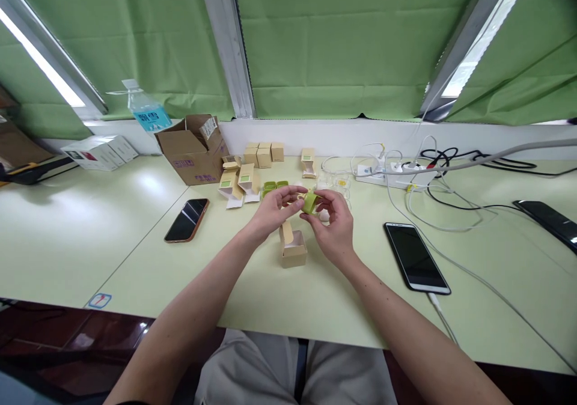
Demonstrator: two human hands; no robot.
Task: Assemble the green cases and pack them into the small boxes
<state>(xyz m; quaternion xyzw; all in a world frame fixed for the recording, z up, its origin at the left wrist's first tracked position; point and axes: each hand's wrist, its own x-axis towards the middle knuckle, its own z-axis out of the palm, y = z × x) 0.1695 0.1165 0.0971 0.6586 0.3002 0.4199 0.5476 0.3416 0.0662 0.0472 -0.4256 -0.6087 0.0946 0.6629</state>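
Note:
Between my two hands is a small green cup-like piece [309, 202], lifted above the table. My left hand [278, 208] pinches it from the left side, and my right hand [332, 219] grips it from the right. Just below them an opened small cardboard box [294, 253] stands on the table with its flap up. Behind my left hand sit more green pieces [270, 186], partly covered by it. Clear plastic pieces [341, 182] lie beyond my right hand, too small to make out well.
Opened small boxes [229, 184] stand left of centre, with closed small boxes [264, 154] behind. A large carton [193, 152] and a water bottle [146, 107] are at the back left. Phones [187, 220] lie on both sides. A power strip [396, 175] with cables spreads across the right.

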